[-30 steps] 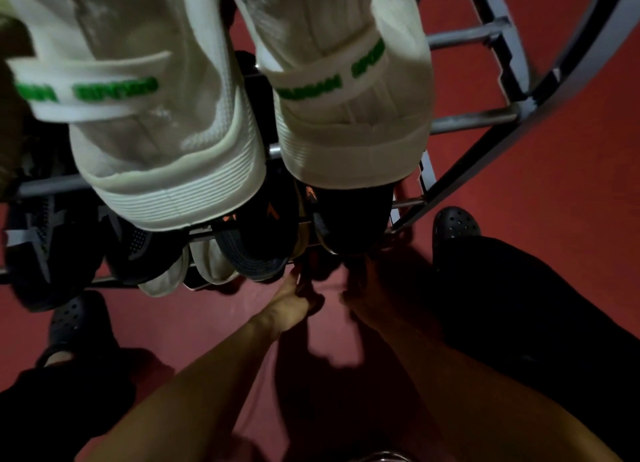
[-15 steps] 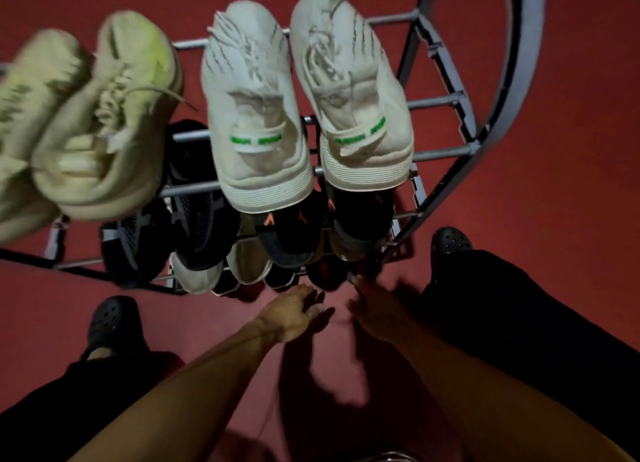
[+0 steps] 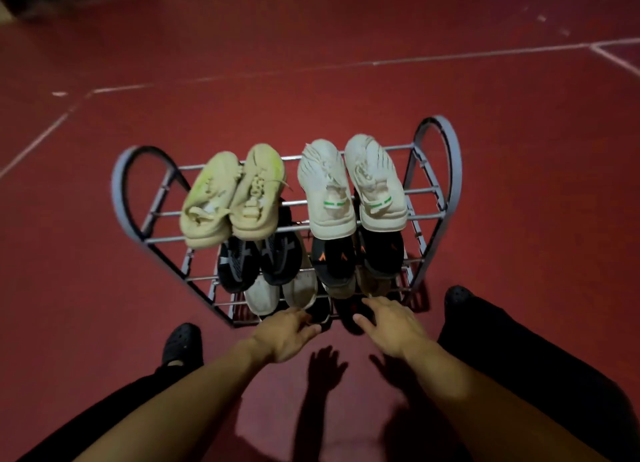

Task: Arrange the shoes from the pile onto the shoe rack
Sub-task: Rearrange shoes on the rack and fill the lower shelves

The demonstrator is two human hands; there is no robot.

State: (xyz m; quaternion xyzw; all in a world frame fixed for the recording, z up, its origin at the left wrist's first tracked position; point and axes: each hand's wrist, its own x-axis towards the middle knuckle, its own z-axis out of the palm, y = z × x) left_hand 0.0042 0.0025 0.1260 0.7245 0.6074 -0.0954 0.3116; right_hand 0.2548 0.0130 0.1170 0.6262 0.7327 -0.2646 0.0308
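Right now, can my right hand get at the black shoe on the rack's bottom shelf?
Probably yes: the right hand hovers open just in front of the black shoe at the metal rack's front edge, and nothing sits between them.

Black shoes on the rack's lowest tier lie half hidden in shadow.

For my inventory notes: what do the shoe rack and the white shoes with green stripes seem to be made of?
Shoe rack: probably metal, thin straight rails with a dull grey-silver sheen; the arched ends could be painted metal or plastic.
White shoes with green stripes: apparently matte knit or mesh fabric, with ribbed rubbery heels.
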